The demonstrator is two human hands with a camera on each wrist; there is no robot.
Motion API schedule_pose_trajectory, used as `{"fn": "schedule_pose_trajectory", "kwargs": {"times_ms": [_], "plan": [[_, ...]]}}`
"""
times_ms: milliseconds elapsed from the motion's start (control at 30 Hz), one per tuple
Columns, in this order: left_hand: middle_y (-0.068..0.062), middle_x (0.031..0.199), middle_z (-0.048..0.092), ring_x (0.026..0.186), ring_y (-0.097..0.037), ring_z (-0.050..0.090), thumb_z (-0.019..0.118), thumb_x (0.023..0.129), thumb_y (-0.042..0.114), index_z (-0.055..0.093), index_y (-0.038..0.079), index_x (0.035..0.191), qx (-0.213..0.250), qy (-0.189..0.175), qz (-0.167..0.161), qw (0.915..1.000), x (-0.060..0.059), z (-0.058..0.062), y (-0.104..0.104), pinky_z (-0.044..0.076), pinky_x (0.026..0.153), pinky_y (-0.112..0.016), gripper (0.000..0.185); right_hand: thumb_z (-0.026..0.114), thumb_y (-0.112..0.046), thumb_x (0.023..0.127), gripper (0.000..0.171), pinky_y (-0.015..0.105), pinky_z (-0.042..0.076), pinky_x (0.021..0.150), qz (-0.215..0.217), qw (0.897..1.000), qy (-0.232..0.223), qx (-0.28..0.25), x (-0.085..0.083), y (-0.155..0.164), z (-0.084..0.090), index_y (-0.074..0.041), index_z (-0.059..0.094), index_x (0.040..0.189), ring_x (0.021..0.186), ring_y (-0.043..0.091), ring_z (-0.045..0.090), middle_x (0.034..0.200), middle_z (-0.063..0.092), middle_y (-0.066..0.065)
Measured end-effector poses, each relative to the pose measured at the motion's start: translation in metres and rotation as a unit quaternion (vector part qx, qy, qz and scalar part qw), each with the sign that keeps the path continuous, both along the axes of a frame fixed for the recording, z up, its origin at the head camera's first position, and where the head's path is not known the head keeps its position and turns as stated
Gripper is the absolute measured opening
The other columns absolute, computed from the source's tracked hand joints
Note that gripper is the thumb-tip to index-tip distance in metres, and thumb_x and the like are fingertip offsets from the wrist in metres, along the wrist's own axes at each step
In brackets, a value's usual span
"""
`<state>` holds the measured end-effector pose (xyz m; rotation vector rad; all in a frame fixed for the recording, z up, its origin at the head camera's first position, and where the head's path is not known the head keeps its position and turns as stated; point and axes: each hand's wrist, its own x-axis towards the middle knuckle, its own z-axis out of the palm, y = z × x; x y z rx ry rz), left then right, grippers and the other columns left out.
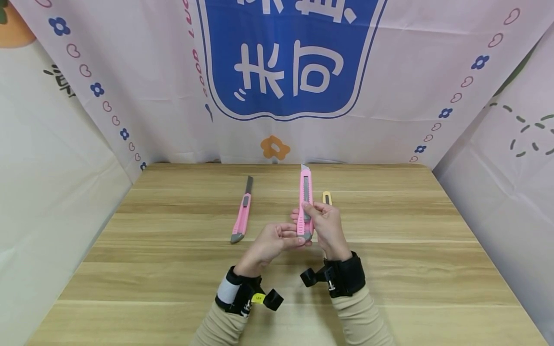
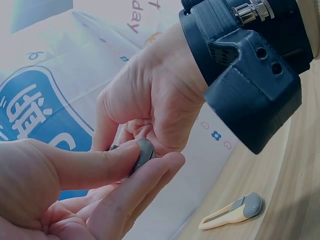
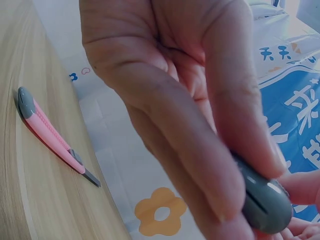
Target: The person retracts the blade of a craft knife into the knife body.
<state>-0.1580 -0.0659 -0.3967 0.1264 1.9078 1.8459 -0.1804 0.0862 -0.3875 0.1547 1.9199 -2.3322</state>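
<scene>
Pink utility knife (image 1: 305,202) gripped by right hand (image 1: 327,228) and left hand (image 1: 270,244); three knives total

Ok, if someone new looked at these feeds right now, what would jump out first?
The pink plastic utility knife held upright mid-table, blade tip out: the right hand grips its body, the left hand pinches its grey end cap. A second pink utility knife, blade extended, lies on the wooden table to the left, and a yellow cutter peeks out behind the right hand.
</scene>
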Motion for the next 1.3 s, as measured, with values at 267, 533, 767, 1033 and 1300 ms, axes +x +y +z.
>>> {"fn": "schedule_pose_trajectory", "kwargs": {"times_ms": [267, 533, 767, 1033, 1300], "plan": [[-0.022, 0.118, 0.069, 0.099, -0.021, 0.072, 0.063, 0.09, 0.001, 0.06, -0.006, 0.123, 0.02, -0.004, -0.009, 0.9997, -0.0011, -0.0012, -0.0007, 0.055, 0.1, -0.042, 0.034, 0.055, -0.009, 0.097, 0.032, 0.025, 0.062, 0.078, 0.013, 1.0, 0.007, -0.013, 0.0006, 0.0014, 0.0001, 0.008, 0.057, 0.125, 0.075, 0.009, 0.074, 0.088, 0.078, 0.008], [-0.024, 0.117, 0.068, 0.098, -0.017, 0.073, 0.06, 0.092, 0.001, 0.057, -0.009, 0.125, 0.049, -0.003, -0.016, 0.9987, -0.0028, -0.0028, -0.0007, 0.051, 0.102, -0.044, 0.034, 0.055, -0.012, 0.097, 0.032, 0.025, 0.062, 0.079, 0.001, 1.0, 0.01, -0.01, -0.0009, 0.002, 0.0008, 0.006, 0.059, 0.124, 0.079, 0.01, 0.075, 0.089, 0.078, 0.005], [-0.02, 0.112, 0.071, 0.101, -0.022, 0.072, 0.061, 0.091, 0.0, 0.058, -0.011, 0.121, 0.06, -0.004, 0.011, 0.9981, -0.0024, -0.0042, 0.0016, 0.054, 0.1, -0.043, 0.032, 0.056, -0.016, 0.098, 0.033, 0.024, 0.061, 0.08, -0.012, 1.0, 0.012, -0.015, -0.0021, 0.0005, -0.0005, 0.003, 0.06, 0.124, 0.08, 0.008, 0.074, 0.09, 0.078, 0.003], [-0.018, 0.111, 0.072, 0.092, -0.013, 0.074, 0.062, 0.09, -0.001, 0.059, -0.007, 0.121, 0.057, -0.002, 0.033, 0.9978, -0.0007, -0.0017, 0.0007, 0.053, 0.1, -0.044, 0.032, 0.056, -0.025, 0.098, 0.035, 0.021, 0.061, 0.073, -0.001, 1.0, -0.005, -0.001, -0.0028, -0.0017, -0.0019, 0.002, 0.063, 0.119, 0.079, 0.009, 0.074, 0.082, 0.077, -0.001], [-0.021, 0.112, 0.071, 0.092, -0.013, 0.073, 0.061, 0.09, -0.001, 0.058, -0.01, 0.121, 0.06, 0.002, 0.016, 0.9981, -0.0011, -0.001, 0.0007, 0.053, 0.1, -0.043, 0.032, 0.055, -0.021, 0.098, 0.034, 0.021, 0.061, 0.073, -0.001, 1.0, 0.009, -0.008, -0.0019, -0.0015, -0.0008, 0.005, 0.061, 0.12, 0.077, 0.008, 0.074, 0.078, 0.077, -0.004]]}}
